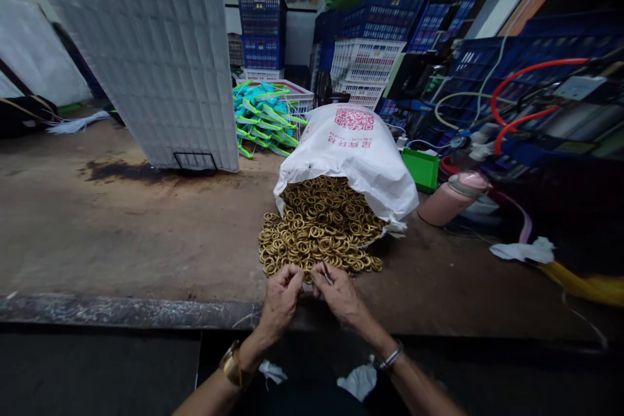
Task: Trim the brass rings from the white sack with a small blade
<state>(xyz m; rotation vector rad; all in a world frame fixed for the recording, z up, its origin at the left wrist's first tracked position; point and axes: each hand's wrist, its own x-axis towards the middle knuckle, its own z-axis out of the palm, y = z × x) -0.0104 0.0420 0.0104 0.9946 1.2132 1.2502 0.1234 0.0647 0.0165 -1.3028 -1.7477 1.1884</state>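
Observation:
Brass-coloured rings [316, 237] spill in a heap from the mouth of a white woven sack [355, 153] lying on its side. At the near edge of the heap, my left hand [281, 292] is closed in a pinch; whatever its fingertips hold is too small to make out. Close beside it, my right hand [338, 292] is also closed, with a thin dark piece [327, 272] sticking up between thumb and fingers. The fingertips of both hands nearly meet, and rings show in the small gap between them.
A tall white quilted panel [195, 65] stands on the worn wooden table [121, 234]. Green and blue plastic pieces [268, 117] are piled behind the sack. To the right are a green tray [420, 169], a pink bottle [453, 198] and red hoses [529, 75]. Stacked crates [263, 29] stand behind.

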